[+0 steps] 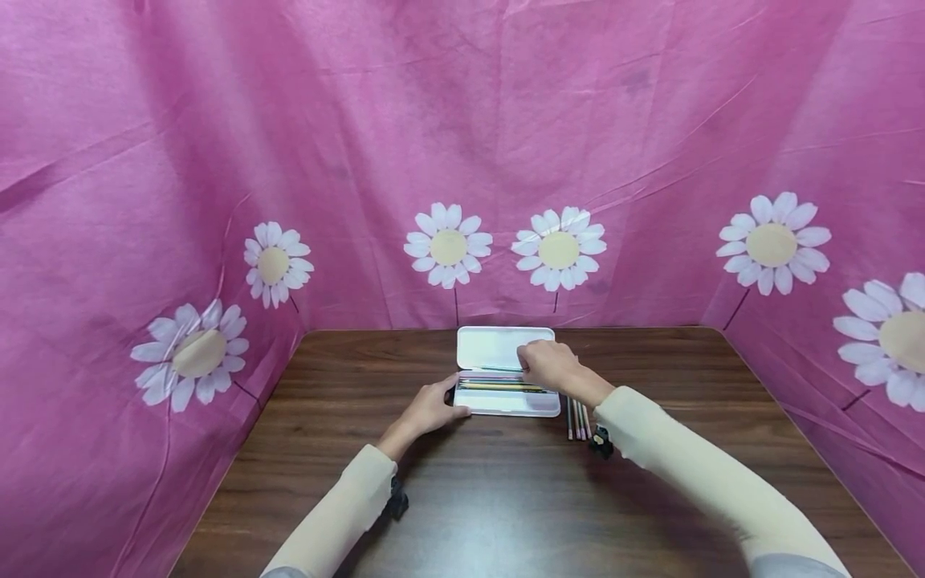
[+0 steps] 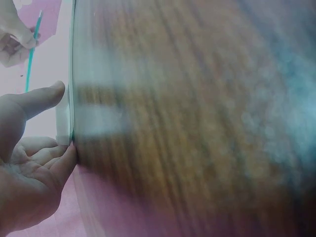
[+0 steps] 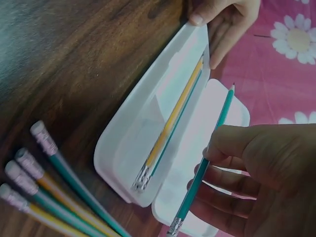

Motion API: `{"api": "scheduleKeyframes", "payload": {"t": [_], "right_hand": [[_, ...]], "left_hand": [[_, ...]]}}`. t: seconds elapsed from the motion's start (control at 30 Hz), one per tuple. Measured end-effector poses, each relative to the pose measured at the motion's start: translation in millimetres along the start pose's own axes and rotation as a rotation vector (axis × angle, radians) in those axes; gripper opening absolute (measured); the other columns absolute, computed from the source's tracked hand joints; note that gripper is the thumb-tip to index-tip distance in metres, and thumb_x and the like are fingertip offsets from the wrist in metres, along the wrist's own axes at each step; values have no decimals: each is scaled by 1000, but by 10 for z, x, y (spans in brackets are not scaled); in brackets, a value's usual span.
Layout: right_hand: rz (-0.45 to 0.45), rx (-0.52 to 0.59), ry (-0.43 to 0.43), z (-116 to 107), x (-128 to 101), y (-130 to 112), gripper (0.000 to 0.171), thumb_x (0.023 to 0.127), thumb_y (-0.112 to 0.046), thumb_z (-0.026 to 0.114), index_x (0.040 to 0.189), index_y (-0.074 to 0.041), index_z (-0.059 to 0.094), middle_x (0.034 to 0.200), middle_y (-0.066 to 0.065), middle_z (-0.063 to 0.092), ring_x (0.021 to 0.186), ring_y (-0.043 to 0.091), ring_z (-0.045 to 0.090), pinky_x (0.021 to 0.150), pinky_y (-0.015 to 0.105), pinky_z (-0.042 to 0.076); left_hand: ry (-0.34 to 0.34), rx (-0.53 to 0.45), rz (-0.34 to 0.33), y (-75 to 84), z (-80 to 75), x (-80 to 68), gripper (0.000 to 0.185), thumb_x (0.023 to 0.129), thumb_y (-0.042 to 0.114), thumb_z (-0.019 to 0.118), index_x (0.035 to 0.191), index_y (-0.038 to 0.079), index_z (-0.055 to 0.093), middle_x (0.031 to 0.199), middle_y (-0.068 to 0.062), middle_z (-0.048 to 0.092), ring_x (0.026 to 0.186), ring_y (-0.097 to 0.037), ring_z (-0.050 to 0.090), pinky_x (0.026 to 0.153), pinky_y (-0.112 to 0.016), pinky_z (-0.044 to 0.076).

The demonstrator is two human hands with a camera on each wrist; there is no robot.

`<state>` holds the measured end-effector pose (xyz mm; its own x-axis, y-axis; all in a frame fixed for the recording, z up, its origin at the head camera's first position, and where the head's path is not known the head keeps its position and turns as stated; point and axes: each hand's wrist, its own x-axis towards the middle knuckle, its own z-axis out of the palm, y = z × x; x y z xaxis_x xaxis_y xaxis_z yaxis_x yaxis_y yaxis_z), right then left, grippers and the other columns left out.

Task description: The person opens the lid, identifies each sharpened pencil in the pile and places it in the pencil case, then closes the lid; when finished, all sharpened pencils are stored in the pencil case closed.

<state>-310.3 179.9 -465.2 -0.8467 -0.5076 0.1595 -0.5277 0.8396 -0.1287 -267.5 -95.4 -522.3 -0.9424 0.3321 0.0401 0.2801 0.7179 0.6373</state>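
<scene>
A white pencil case (image 1: 509,403) lies open on the table, its lid (image 1: 491,345) folded back toward the far side. Inside the tray are a yellow pencil (image 3: 175,111) and a green pencil beside it. My right hand (image 1: 552,368) pinches another green pencil (image 3: 197,180) between thumb and fingers, above the lid side of the case. This pencil's sharpened tip and metal eraser end both show in the right wrist view. My left hand (image 1: 431,407) holds the case's left end, thumb at the near side and fingers around the corner.
Several loose pencils (image 3: 64,182), green and yellow with white erasers, lie on the wooden table (image 1: 477,490) just right of the case. A pink cloth (image 1: 361,160) with daisies rises behind the table and along both sides.
</scene>
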Motion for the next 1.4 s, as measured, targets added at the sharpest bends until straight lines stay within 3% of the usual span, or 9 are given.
{"api": "scheduleKeyframes", "payload": {"t": [0.33,0.63,0.9,1.17,1.4], "right_hand": [[-18,-46,-52,158,203,-147,23,84,-4,76,70,-16,62,71,0,64,65,20,59,55,41,53],[7,-89,-71,289,230,-171,16,89,-4,75,77,-13,70,80,3,70,77,25,68,62,45,60],[-27,-103,-31,324,211,-160,11,88,-4,75,80,-10,70,80,5,68,74,26,67,60,44,59],[-24,-106,-30,297,191,-164,16,91,-3,73,78,-11,68,79,5,68,74,27,68,59,44,59],[-16,-46,-9,124,133,-88,21,89,-3,72,74,-16,64,75,-1,65,67,20,61,54,40,53]], "left_hand": [[-5,-5,15,9,-4,-2,80,91,26,84,159,3,49,145,-27,64,134,-39,63,115,-53,51],[-6,-6,20,13,-12,17,80,92,27,83,159,1,48,150,-26,61,137,-39,61,117,-53,49],[-11,-26,6,-1,-5,20,79,94,26,82,160,2,46,153,-26,58,140,-40,59,119,-53,47],[5,22,36,-24,9,25,77,94,28,80,159,1,48,148,-27,62,134,-39,63,114,-54,51],[-10,-14,-3,34,-24,-8,81,92,27,84,159,1,47,150,-28,60,138,-40,60,117,-53,49]]}}
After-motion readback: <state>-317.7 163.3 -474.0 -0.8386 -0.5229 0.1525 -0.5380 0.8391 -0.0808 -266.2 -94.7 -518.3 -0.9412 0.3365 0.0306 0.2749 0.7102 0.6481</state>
